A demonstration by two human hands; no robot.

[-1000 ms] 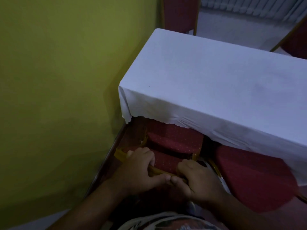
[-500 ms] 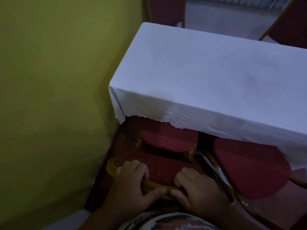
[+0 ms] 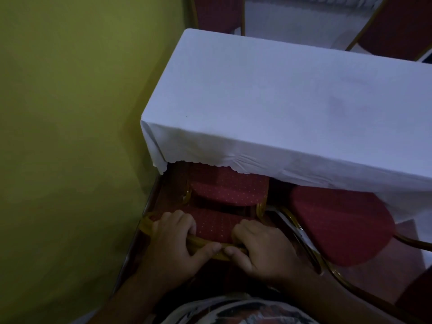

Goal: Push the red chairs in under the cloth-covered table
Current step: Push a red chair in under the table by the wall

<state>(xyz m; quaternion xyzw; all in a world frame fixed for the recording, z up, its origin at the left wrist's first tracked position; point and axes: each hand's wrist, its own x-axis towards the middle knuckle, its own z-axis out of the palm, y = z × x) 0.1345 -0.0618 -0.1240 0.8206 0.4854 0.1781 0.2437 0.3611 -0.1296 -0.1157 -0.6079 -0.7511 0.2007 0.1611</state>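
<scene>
A red chair with a gold frame (image 3: pixel 230 190) stands below me, its seat partly under the hanging edge of the white tablecloth. My left hand (image 3: pixel 174 247) and my right hand (image 3: pixel 259 249) both grip the gold top rail of its backrest, thumbs nearly touching. The cloth-covered table (image 3: pixel 292 108) stretches from the yellow wall toward the right. A second red chair (image 3: pixel 341 220) stands to the right, seat half under the cloth.
A yellow-green wall (image 3: pixel 70 136) closes the left side, with a dark skirting strip close beside the chair. Two more red chairs (image 3: pixel 218 12) (image 3: pixel 402 24) stand at the table's far side. My patterned shirt fills the bottom edge.
The chair has stayed roughly where it was, both hands on its top rail. My view has shifted, so the table sits lower and further left in frame than a second ago.
</scene>
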